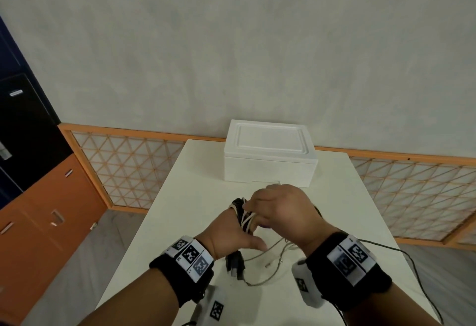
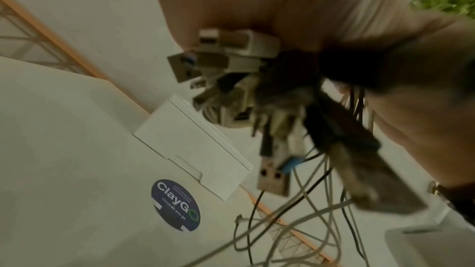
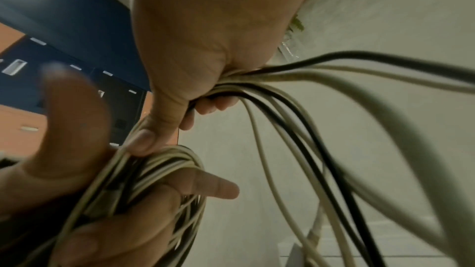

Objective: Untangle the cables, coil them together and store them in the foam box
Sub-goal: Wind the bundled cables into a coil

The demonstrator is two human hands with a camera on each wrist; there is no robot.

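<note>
Left hand (image 1: pixel 229 233) holds the cables (image 1: pixel 243 218) wound in loops round its fingers, thumb sticking out free; USB plugs (image 2: pixel 272 178) dangle below the palm. Right hand (image 1: pixel 280 209) has its fingers curled round the loose white and black strands (thumb pressing on the coil). Slack trails on the white table (image 1: pixel 185 222). Foam box (image 1: pixel 269 154) sits lid-on at the far edge, apart from the hands.

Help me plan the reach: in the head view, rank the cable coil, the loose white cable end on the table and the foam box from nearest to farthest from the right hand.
1. cable coil: gripped, just left of the right hand.
2. loose white cable end: on the table, below the hand, toward the person.
3. foam box: lid on, at the table's far edge.
</note>
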